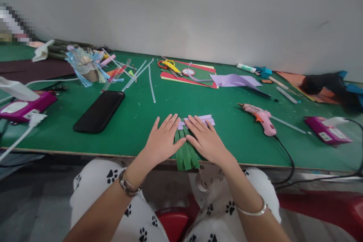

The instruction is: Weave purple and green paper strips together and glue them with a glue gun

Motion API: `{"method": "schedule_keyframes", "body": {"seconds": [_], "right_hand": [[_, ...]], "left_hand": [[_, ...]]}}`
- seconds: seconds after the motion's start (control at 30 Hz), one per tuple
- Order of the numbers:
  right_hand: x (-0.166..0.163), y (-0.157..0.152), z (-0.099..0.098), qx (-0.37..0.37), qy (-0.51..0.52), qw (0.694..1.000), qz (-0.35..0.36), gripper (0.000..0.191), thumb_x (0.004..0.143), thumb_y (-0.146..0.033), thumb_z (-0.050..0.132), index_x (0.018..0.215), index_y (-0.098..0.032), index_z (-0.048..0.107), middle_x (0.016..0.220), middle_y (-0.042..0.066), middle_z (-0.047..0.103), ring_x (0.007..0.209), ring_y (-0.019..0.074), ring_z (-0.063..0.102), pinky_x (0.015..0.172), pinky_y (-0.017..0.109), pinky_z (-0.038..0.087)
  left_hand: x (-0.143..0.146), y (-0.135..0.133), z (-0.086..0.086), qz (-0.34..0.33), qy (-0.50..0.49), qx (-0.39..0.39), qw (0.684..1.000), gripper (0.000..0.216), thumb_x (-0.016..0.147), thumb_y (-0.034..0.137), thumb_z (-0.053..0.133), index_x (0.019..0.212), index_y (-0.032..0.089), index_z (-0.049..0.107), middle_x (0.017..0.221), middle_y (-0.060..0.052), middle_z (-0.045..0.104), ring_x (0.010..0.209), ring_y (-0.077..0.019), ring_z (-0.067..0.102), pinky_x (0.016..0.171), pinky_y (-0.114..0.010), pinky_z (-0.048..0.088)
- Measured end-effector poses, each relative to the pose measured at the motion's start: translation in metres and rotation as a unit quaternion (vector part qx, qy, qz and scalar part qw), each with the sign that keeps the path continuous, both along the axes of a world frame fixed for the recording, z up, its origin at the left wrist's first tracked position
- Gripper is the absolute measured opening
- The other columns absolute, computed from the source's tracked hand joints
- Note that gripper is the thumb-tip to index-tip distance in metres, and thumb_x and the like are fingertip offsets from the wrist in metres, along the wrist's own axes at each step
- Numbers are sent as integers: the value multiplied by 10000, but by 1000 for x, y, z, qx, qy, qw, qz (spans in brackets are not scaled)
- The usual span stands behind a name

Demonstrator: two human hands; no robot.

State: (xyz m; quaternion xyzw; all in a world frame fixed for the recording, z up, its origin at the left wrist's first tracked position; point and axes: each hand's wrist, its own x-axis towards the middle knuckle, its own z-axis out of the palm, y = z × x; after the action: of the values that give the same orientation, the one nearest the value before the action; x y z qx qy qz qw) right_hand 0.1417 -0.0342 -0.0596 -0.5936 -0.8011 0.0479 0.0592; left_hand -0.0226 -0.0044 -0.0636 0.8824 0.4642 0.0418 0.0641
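Observation:
My left hand (161, 140) lies flat with its fingers stretched out over the left end of some purple paper strips (208, 118). On their middle rests my right hand (208, 141), also flat, fingers extended and slightly spread. Several green paper strips (185, 153) run down from the purple ones between my two hands, and their lower ends hang over the table's front edge. Part of the purple strips is hidden under my fingers. To the right, apart from my hands, a pink hot glue gun (262, 117) lies on its side.
Left on the green table (136, 117) lie a black phone (99, 111) and a magenta power strip (28, 104). Further back are yellow-handled scissors (171, 66), red paper (187, 79), clear glue sticks (138, 73) and purple paper (235, 80). Another power strip (326, 130) sits right, beside the glue gun's cord.

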Motion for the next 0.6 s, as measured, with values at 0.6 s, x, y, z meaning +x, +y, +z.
{"method": "schedule_keyframes", "body": {"seconds": [0.6], "right_hand": [[-1, 0, 0, -6, -24, 1000, -14, 535, 893, -442, 238, 1372, -216, 307, 1441, 6, 266, 1329, 191, 217, 1059, 435, 236]], "left_hand": [[-1, -7, -9, -21, -27, 40, 999, 671, 873, 553, 213, 1362, 102, 298, 1428, -127, 274, 1315, -262, 247, 1059, -520, 132]]}}
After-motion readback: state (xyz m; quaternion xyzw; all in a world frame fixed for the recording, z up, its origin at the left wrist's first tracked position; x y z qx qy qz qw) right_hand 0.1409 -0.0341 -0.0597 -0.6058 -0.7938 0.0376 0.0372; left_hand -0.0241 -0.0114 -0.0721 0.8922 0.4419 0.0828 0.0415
